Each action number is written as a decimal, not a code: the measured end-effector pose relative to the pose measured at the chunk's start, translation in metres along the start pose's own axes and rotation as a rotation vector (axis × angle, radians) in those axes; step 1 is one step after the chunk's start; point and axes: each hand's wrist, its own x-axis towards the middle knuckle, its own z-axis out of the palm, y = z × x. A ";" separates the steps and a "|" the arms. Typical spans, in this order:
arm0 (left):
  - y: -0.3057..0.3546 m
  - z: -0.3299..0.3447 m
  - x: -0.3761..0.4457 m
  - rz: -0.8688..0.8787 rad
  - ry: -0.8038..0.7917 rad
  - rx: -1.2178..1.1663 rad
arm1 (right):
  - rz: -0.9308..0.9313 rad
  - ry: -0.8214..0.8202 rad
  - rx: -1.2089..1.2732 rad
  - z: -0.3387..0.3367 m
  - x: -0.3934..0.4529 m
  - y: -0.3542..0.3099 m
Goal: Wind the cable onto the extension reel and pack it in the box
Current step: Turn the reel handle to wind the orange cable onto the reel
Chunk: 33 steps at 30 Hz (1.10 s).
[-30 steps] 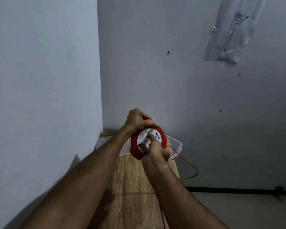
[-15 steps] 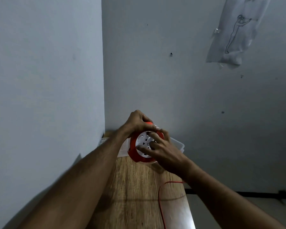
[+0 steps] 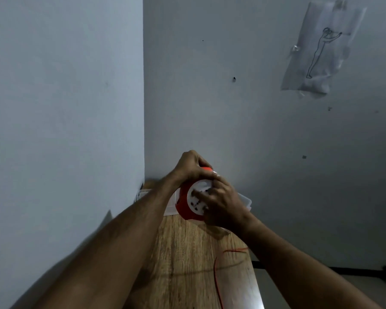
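Note:
The red extension reel (image 3: 184,207) with its white socket face (image 3: 195,196) is held up above the far end of the wooden table (image 3: 187,259). My left hand (image 3: 191,167) grips the reel's top rim from behind. My right hand (image 3: 223,202) lies over the socket face, fingers pressed on it. A thin red cable (image 3: 216,277) runs loose along the table's right side toward me. The clear plastic box (image 3: 143,195) sits behind the reel at the table's far end, mostly hidden by my arms.
Grey walls meet in a corner just behind the box. A sheet of paper with a line drawing (image 3: 321,50) is taped on the right wall. A dark strip (image 3: 343,269) runs along the floor at the right.
My right hand has turned round over the socket face, from the lower side to the right side. The loose cable has shifted from beside the table onto the tabletop.

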 end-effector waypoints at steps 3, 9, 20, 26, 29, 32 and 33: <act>0.000 -0.004 0.001 -0.049 0.081 -0.060 | 0.313 0.254 0.295 -0.002 0.004 -0.015; 0.004 -0.001 0.003 -0.020 0.081 0.028 | 1.042 0.524 0.644 -0.005 0.018 -0.067; 0.000 0.014 -0.001 0.009 0.053 0.136 | 2.016 0.673 1.485 -0.014 0.053 -0.084; -0.007 0.012 0.001 -0.011 0.003 0.118 | 1.989 0.629 1.728 -0.022 0.045 -0.073; -0.011 0.009 0.001 -0.060 0.029 0.022 | 1.700 0.487 1.309 -0.011 0.027 -0.077; -0.009 0.000 0.001 -0.096 0.047 -0.091 | 1.191 0.511 0.606 -0.006 0.000 -0.074; -0.007 -0.003 0.001 -0.097 0.042 -0.101 | 0.991 0.546 0.461 -0.007 -0.008 -0.070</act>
